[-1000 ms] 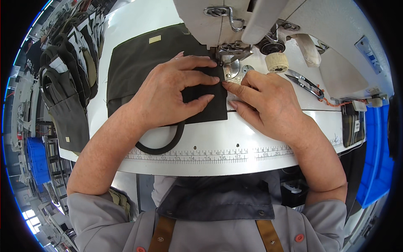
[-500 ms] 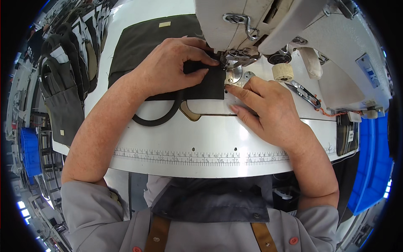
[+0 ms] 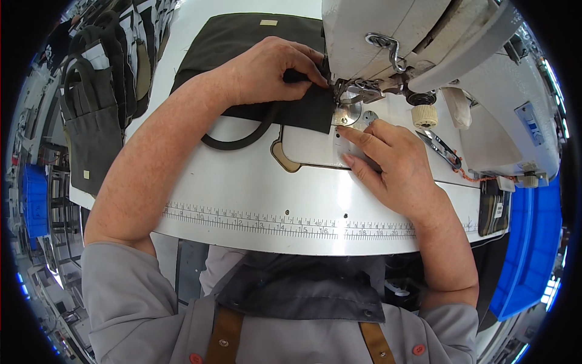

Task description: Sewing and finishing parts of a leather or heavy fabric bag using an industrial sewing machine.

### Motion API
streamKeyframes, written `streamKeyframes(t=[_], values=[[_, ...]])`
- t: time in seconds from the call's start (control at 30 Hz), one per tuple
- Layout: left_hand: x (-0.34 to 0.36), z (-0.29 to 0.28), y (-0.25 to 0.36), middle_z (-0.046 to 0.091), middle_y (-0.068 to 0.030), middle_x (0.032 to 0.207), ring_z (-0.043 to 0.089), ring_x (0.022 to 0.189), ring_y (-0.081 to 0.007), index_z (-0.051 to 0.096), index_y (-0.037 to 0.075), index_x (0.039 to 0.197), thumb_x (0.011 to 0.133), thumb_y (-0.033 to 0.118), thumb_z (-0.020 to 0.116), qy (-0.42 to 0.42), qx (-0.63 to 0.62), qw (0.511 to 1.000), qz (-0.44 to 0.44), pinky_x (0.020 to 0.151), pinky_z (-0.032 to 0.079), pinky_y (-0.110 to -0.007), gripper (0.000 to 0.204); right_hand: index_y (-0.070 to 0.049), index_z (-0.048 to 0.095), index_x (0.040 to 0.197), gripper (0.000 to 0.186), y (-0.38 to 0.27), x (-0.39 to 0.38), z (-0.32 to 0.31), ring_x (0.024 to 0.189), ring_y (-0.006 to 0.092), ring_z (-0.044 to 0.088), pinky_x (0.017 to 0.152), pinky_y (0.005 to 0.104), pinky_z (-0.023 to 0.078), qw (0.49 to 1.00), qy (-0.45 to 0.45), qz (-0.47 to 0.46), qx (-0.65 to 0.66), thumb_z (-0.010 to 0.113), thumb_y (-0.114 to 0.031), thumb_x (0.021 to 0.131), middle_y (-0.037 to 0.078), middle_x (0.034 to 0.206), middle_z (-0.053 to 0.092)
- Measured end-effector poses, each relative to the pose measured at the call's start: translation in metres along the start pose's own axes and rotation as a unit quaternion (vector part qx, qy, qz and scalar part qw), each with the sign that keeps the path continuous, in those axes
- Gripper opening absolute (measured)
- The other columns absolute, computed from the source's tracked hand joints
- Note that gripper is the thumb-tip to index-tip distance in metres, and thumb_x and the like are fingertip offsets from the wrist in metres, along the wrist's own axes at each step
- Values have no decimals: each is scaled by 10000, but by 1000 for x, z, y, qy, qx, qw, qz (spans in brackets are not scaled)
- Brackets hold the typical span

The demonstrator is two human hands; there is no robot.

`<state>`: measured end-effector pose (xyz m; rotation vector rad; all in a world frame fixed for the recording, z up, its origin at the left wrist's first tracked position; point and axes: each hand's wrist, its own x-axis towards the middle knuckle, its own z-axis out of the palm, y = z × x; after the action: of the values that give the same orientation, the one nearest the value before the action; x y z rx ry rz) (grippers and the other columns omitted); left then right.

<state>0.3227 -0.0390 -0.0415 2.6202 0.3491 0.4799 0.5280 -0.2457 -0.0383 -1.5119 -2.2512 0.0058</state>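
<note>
The dark cloth [image 3: 312,114], at eleven o'clock on the tabletop [image 3: 242,188], has slid toward twelve, its near edge now closer to the presser foot [image 3: 359,93] at one o'clock; I judge little of that side remains to feed. My left hand [image 3: 273,71] is half curled, thumb and forefinger apart, pressing the cloth rather than gripping. My right hand [image 3: 397,162], at two, is loosely spread, holding nothing, forefinger just beside the cloth's corner.

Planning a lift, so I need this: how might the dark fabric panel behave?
The dark fabric panel probably flops: it looks thin. Lying broad and flat, it seems unlikely to roll. The dark loop at its near edge may snag, as it sticks out.
</note>
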Motion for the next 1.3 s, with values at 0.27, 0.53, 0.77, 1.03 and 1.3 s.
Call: streamKeyframes(t=[0.27,0.53,0.77,1.03,1.3], values=[[-4,4,0,695,-103,1359,712,1097,-259,825,157,1083,857,66,696,30,-26,999,-36,926,588,-350,275,-74,715,1188,347,2,1,1,769,290,643,671,420,513,1000,0,-9,10,766,-193,867,73,877,618],[-23,3,17,707,-83,1322,691,1147,-273,794,115,1135,888,44,679,25,-7,999,-40,1076,497,-394,281,-93,754,1108,232,8,-1,3,724,296,644,631,424,510,999,24,-4,49,748,-158,885,78,834,622],[-104,9,100,625,-64,1465,536,1422,-300,761,156,1237,874,51,679,-72,-52,996,-27,1247,203,-642,386,-87,775,1034,140,24,-3,10,734,323,653,656,416,516,993,64,23,93,711,-160,933,107,814,632],[-191,-23,185,653,-70,1307,614,1269,-318,749,135,1064,562,561,921,75,77,987,-121,1184,294,-598,681,-63,780,1048,185,30,-6,15,758,340,663,695,421,518,991,81,24,101,701,-205,958,142,840,682],[-253,16,206,626,-21,934,646,918,-241,654,115,826,621,323,905,104,305,938,-130,1021,376,-505,386,-58,784,1049,206,27,-3,14,802,359,682,717,419,531,990,93,32,105,697,-222,961,164,883,711]])
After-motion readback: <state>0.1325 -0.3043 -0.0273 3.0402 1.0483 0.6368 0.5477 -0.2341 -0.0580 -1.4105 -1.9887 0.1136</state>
